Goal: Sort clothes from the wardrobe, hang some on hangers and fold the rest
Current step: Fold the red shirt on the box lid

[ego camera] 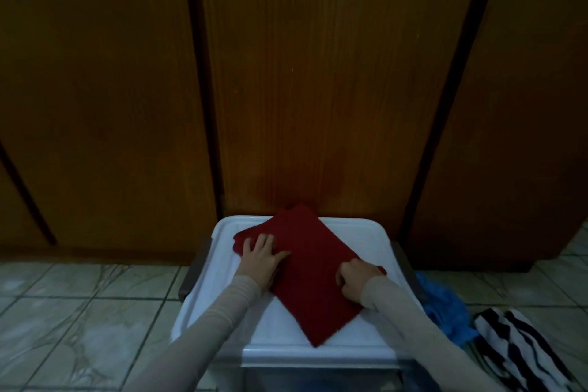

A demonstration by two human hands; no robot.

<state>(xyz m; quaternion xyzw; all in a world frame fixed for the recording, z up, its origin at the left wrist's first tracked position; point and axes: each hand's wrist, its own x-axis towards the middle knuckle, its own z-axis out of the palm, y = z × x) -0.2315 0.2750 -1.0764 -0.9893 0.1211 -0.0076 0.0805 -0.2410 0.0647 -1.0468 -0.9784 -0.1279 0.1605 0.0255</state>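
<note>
While the left hand (261,256) presses with flat, spread fingers on the red garment (310,274), the right hand (356,282) curls its fingers around the right edge. This garment looks soft and light, best taken at its edges. It lies on the white lid (356,337) of a container; contents are hidden.

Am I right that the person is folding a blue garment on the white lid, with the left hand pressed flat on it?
Not quite: the garment on the white lid is dark red, as the head view shows. The left hand is indeed pressed flat on it.
</note>
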